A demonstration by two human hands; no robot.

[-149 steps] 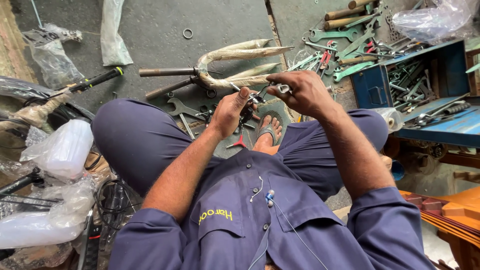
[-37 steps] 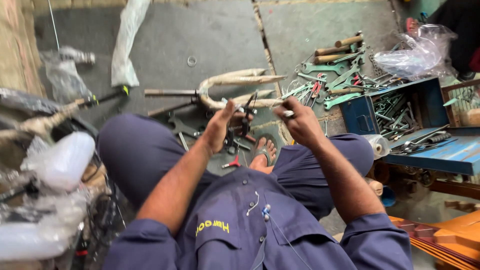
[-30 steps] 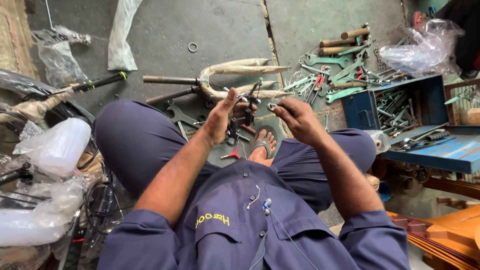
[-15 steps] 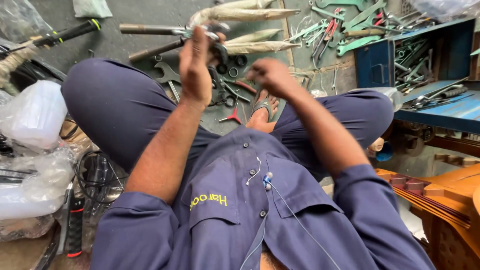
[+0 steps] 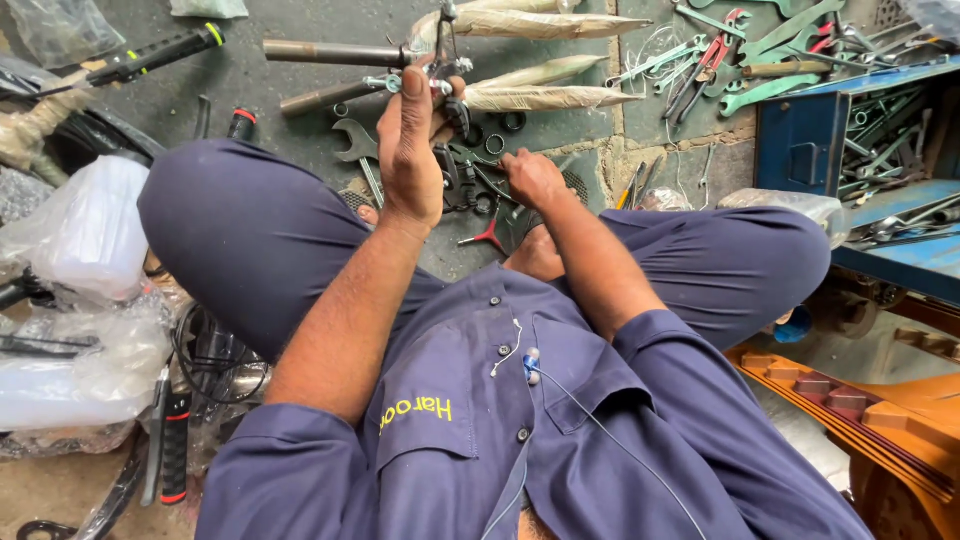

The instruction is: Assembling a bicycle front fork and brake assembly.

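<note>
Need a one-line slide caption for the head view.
Left hand holds up a small metal brake part; right hand reaches among floor tools.

- Grey concrete floor (image 5: 300, 20), cracked, carries everything.
- Paper-wrapped bicycle fork (image 5: 540, 70) with bare metal tubes lies at top centre.
- Open-end spanner (image 5: 352, 140), washers and rings (image 5: 500, 135) scattered just below the fork.
- Red-handled pliers (image 5: 488, 236) near the sandalled foot.
- Green spanners (image 5: 765, 90) and red-handled pliers heaped top right, beside a blue toolbox (image 5: 800, 150).
- Plastic bags (image 5: 85, 235) at left; black handlebar grip (image 5: 165, 52) top left.
</note>
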